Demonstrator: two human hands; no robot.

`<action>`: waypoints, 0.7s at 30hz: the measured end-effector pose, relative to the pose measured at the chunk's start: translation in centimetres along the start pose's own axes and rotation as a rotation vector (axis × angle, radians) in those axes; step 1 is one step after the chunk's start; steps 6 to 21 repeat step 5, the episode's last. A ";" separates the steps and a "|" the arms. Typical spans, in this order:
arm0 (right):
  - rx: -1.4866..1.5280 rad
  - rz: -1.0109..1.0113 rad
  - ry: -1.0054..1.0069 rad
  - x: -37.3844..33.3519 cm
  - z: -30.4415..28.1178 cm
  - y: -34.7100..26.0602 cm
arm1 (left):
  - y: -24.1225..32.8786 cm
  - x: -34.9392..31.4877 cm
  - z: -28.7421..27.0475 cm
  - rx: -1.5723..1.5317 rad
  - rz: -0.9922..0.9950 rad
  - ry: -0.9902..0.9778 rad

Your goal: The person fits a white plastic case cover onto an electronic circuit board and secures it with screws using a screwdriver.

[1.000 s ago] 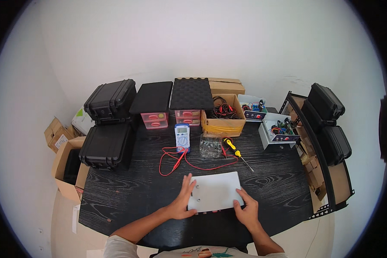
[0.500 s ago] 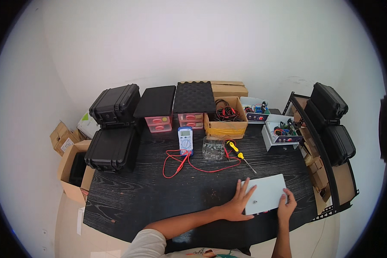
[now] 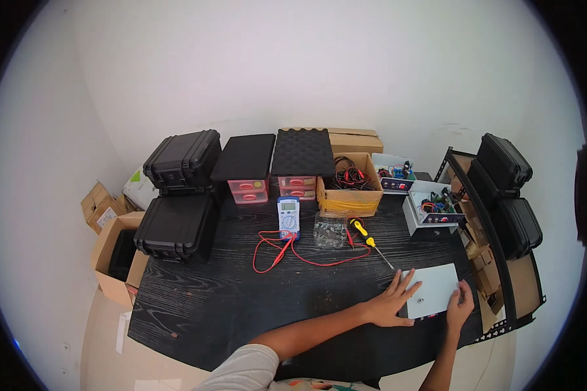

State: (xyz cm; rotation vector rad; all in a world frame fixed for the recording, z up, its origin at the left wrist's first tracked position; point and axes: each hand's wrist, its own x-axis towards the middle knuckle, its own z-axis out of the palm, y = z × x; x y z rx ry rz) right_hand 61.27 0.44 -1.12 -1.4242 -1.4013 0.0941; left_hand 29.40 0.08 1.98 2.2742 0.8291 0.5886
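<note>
A white metal box lies close to the table's right front edge. Small screws sit on its flat top, and a strip of dark panel with red parts peeks out along its near side. My left hand is spread open against the box's left edge, fingers apart, touching it. Around the right edge, the fingers of my right hand are curled, holding the box. Just beyond my left fingertips lies a yellow-and-black screwdriver, its shaft pointing towards the box.
Behind lie a multimeter with red leads and a clear tray of small parts. A cardboard box of cables and open electronics boxes stand farther back. Black cases are stacked left; a shelf borders the right.
Both hands and the white box have moved to the right across the table, the box nearing the right edge. The whole view has shifted slightly.
</note>
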 end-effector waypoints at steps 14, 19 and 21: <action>-0.216 -0.423 -0.020 -1.2 -0.5 -5.9 | -2.8 -8.9 -11.1 0.366 0.225 0.254; -0.216 -0.423 -0.020 -1.2 -0.5 -5.9 | -2.8 -8.9 -11.1 0.366 0.225 0.254; -0.216 -0.423 -0.020 -1.2 -0.5 -5.9 | -2.8 -8.9 -11.1 0.366 0.225 0.254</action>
